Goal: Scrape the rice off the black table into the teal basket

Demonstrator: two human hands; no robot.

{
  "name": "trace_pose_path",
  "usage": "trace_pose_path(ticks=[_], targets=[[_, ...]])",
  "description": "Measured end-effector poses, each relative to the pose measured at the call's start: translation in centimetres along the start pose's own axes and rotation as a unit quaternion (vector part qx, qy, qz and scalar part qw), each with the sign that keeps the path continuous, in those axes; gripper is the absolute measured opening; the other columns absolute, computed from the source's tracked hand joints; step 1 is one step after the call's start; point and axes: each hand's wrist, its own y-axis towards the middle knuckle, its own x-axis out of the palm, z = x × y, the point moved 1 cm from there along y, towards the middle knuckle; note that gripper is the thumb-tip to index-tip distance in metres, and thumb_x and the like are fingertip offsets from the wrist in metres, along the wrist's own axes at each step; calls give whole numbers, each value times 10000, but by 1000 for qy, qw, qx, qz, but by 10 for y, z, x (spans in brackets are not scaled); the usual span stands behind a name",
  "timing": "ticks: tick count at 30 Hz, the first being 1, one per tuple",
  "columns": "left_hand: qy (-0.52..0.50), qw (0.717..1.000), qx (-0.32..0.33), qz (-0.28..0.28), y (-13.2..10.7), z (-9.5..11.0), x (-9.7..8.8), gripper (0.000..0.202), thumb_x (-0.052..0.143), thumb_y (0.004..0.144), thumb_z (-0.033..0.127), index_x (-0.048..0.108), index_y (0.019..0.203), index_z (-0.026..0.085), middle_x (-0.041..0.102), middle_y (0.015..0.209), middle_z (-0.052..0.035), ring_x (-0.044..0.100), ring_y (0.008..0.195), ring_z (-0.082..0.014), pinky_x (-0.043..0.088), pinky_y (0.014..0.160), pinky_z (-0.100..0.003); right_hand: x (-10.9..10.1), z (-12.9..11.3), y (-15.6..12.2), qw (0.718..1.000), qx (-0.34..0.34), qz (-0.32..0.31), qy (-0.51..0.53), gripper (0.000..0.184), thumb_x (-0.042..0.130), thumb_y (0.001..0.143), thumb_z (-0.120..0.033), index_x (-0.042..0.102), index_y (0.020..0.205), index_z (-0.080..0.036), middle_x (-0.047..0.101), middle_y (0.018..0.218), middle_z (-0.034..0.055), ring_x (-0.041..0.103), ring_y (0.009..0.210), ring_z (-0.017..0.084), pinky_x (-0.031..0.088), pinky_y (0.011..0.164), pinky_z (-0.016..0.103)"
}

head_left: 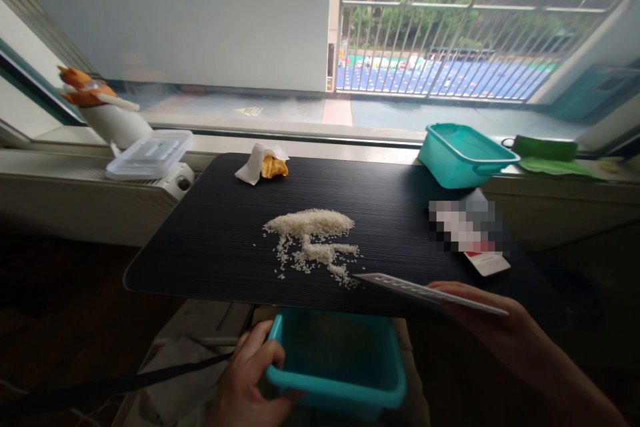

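Note:
White rice [315,221] lies in a loose pile with scattered grains on a black table [200,233]. My left hand [250,373] grips the left rim of a teal plastic bin [345,380], which sits just below the table's near edge. Its inside is dark, so what it contains is hard to make out. In my right hand [475,303] is a thin, flat white card [425,291], seen nearly edge-on, with a row of markings along it. The card's left tip reaches the nearest grains at the front of the pile. Fingers under the card are partly hidden.
A second teal bin [465,157] stands at the table's far right corner. Closer in lies a partly blurred box or packet [487,262]. White and yellow crumpled cloth [263,165] rests at the back left. A clear plastic lid [150,155] sits on the radiator beside the window.

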Motion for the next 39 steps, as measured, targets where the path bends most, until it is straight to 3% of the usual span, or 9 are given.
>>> trace_pose_path(ticks=[6,15,19,25,32,39], targets=[[7,1000,-3,-9,3,4,0,204,687,595,134,504,615,221,663,960,-16,633,871,-205,516,747,-272,6,-3,-7,1000,-2,-21,21,194,678,873,-378,803,985,-281,783,1067,53,733,980,271,592,872,313],[9,1000,8,-8,0,4,-4,211,697,598,123,518,637,227,675,1026,-32,645,922,-218,534,780,-285,35,-24,51,997,-42,-58,-3,344,602,901,-481,777,1015,-208,782,1036,82,728,937,277,596,842,362],[18,1000,0,-3,-1,4,-8,211,704,588,130,522,633,228,677,1027,-31,654,931,-221,546,775,-277,41,-23,61,998,-43,-45,-13,382,618,878,-517,780,1002,-194,792,985,84,735,895,279,605,799,354],[34,999,9,-19,3,4,-10,202,716,599,133,538,628,222,677,983,-30,657,897,-217,548,762,-284,24,-14,32,998,-52,-34,-2,268,622,905,-428,794,1012,-251,778,1075,59,726,980,269,590,869,328],[32,999,1,-42,7,8,-4,192,721,609,148,542,623,216,668,973,-29,647,885,-213,548,750,-277,9,0,-13,1000,10,-12,15,221,688,852,-425,815,960,-280,788,1054,70,742,958,292,609,857,340],[30,998,8,-56,5,14,-3,193,699,612,127,528,626,215,655,965,-31,628,895,-216,542,737,-274,2,4,-28,999,22,10,20,207,683,857,-404,809,987,-302,784,1070,59,738,974,293,608,861,325]])
